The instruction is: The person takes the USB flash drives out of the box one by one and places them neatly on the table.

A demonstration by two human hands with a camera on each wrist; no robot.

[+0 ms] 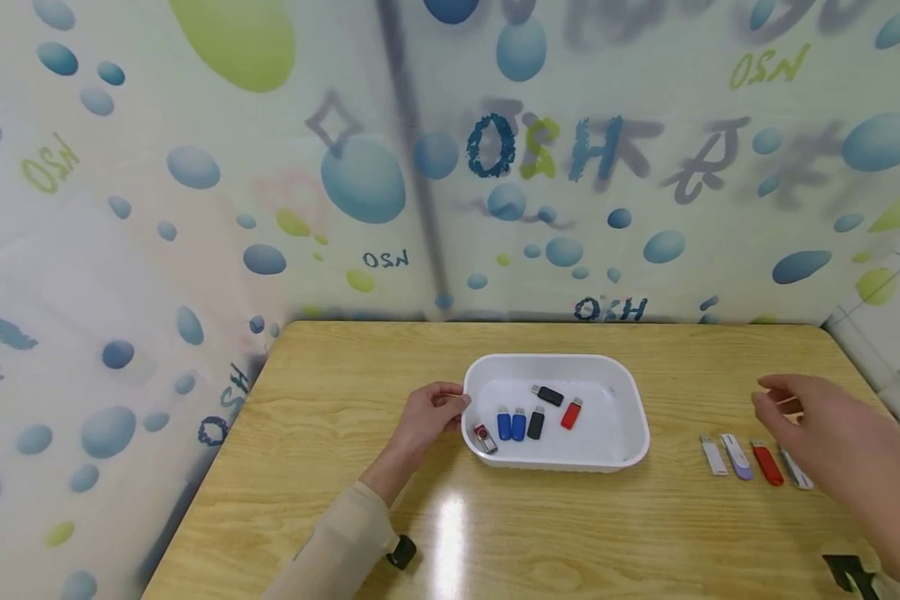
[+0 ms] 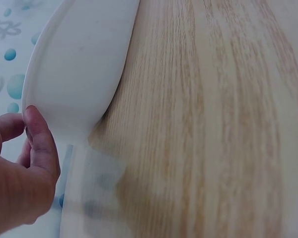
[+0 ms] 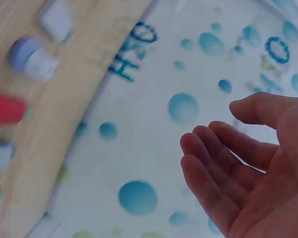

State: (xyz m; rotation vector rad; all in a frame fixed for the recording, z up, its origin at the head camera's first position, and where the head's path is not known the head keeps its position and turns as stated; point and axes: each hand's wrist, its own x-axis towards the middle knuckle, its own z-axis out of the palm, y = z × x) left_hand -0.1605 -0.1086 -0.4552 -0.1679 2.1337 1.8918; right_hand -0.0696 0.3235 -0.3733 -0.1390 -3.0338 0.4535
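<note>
A white plastic tray point(image 1: 622, 454) stands mid-table, with several USB sticks lying inside. Among them are two blue sticks, a black stick point(image 1: 536, 423), a red stick point(image 1: 572, 413) and a red-and-silver stick point(image 1: 485, 439). My left hand point(image 1: 426, 415) pinches the tray's left rim between thumb and fingers, also seen in the left wrist view. To the right, my right hand point(image 1: 843, 437) hovers over a row of USB sticks, holding nothing, its fingers loosely bent. A white stick point(image 1: 714, 456), a white-and-purple stick point(image 1: 737, 457) and a red stick point(image 1: 767, 463) show there; the hand hides part of the row.
The wooden table point(image 1: 330, 375) bears everything. A patterned curtain point(image 1: 270, 208) hangs along its far edge and left side. In the right wrist view more sticks lie near the table edge, including a white-and-purple stick point(image 3: 32, 58), blurred.
</note>
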